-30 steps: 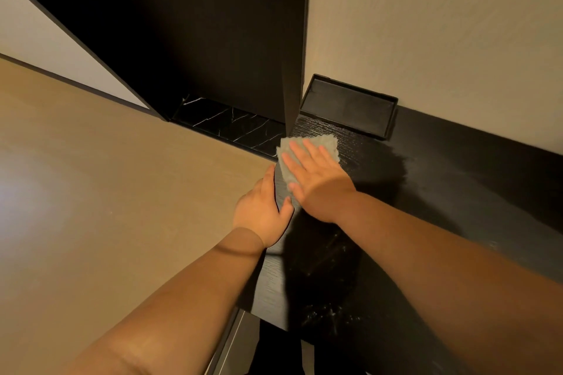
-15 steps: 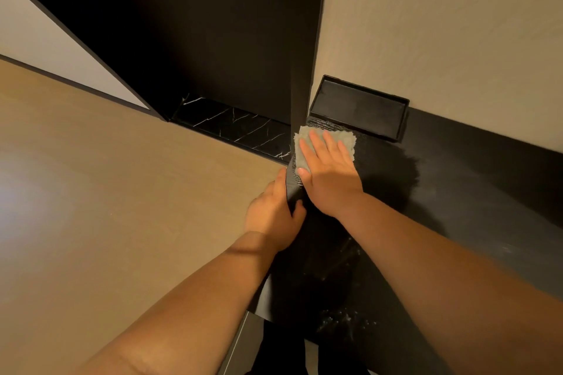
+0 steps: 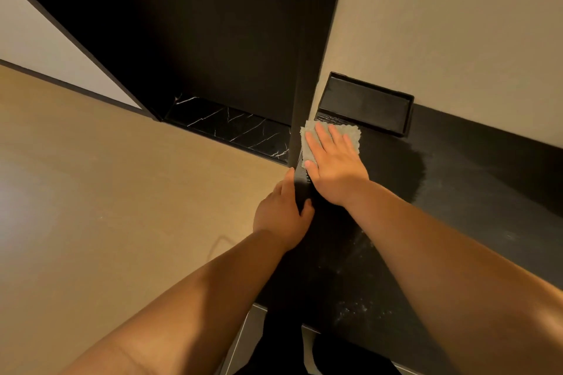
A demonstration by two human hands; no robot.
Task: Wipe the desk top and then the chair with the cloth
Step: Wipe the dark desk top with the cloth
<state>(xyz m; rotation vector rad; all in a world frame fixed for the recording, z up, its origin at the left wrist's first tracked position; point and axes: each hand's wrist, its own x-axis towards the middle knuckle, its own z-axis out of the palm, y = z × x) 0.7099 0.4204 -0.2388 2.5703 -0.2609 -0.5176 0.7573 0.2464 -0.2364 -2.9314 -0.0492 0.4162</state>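
A grey-green cloth (image 3: 350,135) lies flat on the black desk top (image 3: 457,207), at its far left corner. My right hand (image 3: 333,166) presses down on the cloth with the fingers spread. My left hand (image 3: 281,215) grips the desk's left edge just behind it, thumb on top. A damp, darker streak shows on the desk to the right of the cloth. Pale specks dot the near part of the desk top. No chair is in view.
A shallow black tray (image 3: 365,103) sits against the beige wall just beyond the cloth. A dark vertical panel (image 3: 301,70) stands at the desk's left end. Left of it are a black marble strip (image 3: 231,128) and tan floor (image 3: 91,192).
My right hand has slid the cloth away from me, up to the tray's front edge. My left hand has kept its hold on the desk edge.
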